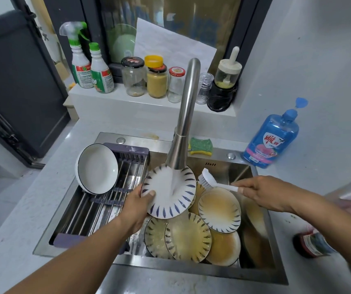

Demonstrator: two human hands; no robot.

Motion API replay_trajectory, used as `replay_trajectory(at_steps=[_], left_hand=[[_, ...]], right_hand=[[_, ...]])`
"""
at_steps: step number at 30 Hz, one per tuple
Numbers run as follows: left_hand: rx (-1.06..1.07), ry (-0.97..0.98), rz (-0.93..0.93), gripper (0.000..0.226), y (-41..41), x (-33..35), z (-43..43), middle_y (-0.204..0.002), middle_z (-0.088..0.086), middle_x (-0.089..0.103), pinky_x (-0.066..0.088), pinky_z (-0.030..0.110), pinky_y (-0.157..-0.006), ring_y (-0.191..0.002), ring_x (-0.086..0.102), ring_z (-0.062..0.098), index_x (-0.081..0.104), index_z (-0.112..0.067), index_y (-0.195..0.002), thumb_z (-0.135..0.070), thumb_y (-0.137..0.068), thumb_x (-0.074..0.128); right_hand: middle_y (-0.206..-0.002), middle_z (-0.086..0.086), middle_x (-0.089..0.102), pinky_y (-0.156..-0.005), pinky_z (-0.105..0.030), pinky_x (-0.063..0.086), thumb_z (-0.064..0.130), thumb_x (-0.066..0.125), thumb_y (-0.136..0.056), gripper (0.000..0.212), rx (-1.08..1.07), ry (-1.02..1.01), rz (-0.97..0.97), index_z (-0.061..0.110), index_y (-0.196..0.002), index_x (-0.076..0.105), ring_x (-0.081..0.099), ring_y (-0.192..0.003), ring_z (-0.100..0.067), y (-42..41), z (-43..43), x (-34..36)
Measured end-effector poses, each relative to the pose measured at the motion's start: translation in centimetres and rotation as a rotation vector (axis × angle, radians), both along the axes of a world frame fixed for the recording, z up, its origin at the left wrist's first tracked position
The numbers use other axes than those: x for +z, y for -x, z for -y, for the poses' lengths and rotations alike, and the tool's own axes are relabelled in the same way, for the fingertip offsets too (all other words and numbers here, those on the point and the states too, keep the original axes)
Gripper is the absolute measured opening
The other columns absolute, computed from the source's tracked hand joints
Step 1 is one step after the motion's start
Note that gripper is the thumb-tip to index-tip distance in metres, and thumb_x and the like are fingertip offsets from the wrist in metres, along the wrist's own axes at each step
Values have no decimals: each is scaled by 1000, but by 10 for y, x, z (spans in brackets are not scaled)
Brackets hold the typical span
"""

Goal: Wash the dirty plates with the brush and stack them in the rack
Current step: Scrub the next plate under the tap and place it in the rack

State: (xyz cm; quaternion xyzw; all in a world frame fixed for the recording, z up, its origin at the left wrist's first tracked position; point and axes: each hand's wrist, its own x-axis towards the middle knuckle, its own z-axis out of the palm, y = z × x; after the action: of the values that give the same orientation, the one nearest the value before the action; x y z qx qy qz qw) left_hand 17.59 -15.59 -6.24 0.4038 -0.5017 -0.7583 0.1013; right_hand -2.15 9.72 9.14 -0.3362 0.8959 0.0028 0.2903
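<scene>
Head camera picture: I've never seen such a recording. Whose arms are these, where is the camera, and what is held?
No machine here: a person wears one wide-angle camera on the head, looking down at their own arms over a sink. The left hand grips a blue-patterned plate under water running from the faucet. The right hand holds a white brush by its handle. Dirty plates lie piled in the sink; a white dish leans in the rack at left. A sponge and a blue soap bottle sit behind.
</scene>
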Motion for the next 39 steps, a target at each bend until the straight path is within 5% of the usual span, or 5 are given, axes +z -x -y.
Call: replay_trajectory(at_steps=[9,21,28,33,39], left_hand=[[211,-679,19,27,2,7,-27,-108,30,66,59,43,-45,-68,74,40,51,-2,-130,-2,-104,46],[443,-1272,4,52,50,38,-46,-76,1,72,32,19,-57,-51,60,10,61,-12,-107,-50,-104,25],[444,-1031,141,45,64,54,-52,-77,12,67,59,20,-70,-61,64,17,64,1,-109,-38,-106,40],[269,-721,216,21,35,39,-39,-97,25,72,60,42,-46,-70,74,34,62,1,-116,-11,-104,51],[50,18,209,26,18,31,-5,-121,12,60,62,44,-59,-98,66,36,44,-18,-132,-25,-107,42]], right_hand=[[-134,12,62,-99,-28,45,42,44,-106,34,-34,69,35,45,-138,57,51,-107,-5,-6,1,5],[-129,20,64,-103,-32,49,46,46,-104,33,-8,162,140,54,-135,55,59,-116,-8,-20,6,11],[-133,20,62,-104,-33,48,46,45,-105,34,-22,134,122,54,-137,54,57,-118,-6,-21,-2,9],[-126,19,65,-97,-31,52,50,45,-104,34,-9,84,102,58,-136,54,60,-107,-7,-14,-10,8],[-134,21,60,-102,-29,47,48,46,-104,35,-12,97,112,54,-137,54,56,-117,-5,-13,-8,9]])
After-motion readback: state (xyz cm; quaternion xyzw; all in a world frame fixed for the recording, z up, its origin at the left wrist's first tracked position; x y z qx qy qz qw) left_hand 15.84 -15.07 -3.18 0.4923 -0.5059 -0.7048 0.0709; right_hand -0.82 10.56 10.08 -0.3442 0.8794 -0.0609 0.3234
